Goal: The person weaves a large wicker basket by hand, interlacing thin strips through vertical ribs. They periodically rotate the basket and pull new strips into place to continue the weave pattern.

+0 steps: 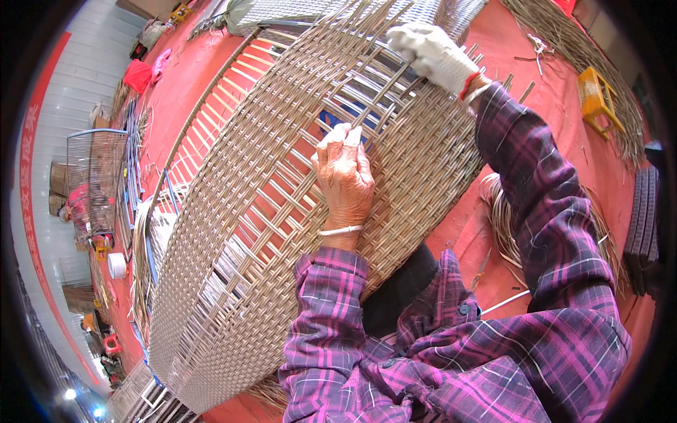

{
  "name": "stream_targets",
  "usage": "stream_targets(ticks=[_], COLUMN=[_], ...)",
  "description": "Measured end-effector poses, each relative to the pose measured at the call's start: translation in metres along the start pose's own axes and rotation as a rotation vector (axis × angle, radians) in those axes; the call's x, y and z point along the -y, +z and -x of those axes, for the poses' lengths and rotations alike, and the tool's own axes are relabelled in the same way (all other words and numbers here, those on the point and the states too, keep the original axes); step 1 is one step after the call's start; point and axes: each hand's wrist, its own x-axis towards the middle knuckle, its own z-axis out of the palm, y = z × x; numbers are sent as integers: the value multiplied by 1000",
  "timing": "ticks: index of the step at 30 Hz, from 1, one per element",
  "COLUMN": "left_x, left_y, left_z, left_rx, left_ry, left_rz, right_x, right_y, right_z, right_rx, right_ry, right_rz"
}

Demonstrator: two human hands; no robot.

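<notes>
A large curved panel of woven brown wicker (233, 169) lies across my lap, slanting from lower left to upper right. Down its middle runs a loosely woven band where bare strands (282, 204) show with gaps between them. My left hand (343, 169), bare with a white band at the wrist, rests over this band, its fingers curled onto a strand. At the panel's upper right edge my right hand (434, 56), in a white knitted glove with a red cuff, is closed on a wicker strand (392, 88). The strand's end is hidden by the glove.
Red sheeting (451, 218) covers the floor. A yellow stool (598, 102) and a long pile of loose strands (585, 42) lie to the right. A slatted frame (218, 106) stands beyond the panel. At the left are a white tape roll (117, 266) and a wire frame (95, 180).
</notes>
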Motion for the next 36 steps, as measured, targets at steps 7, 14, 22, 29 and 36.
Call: stream_targets(ticks=[7, 14, 22, 29, 36], left_x=[-8, -40, -18, -6, -7], left_y=[-5, 17, -3, 8, 12], left_z=[-16, -102, -88, -83, -79], left_rx=[31, 143, 121, 121, 246], left_ry=[-78, -185, -625, -171, -167], left_rz=[81, 720, 828, 121, 3], right_x=[49, 123, 51, 12, 22], right_y=[-34, 10, 27, 49, 42], right_z=[-10, 9, 22, 16, 9], right_rx=[-274, 106, 56, 122, 233], right_ry=[90, -276, 87, -23, -5], right_rz=[-84, 41, 503, 1382, 1359])
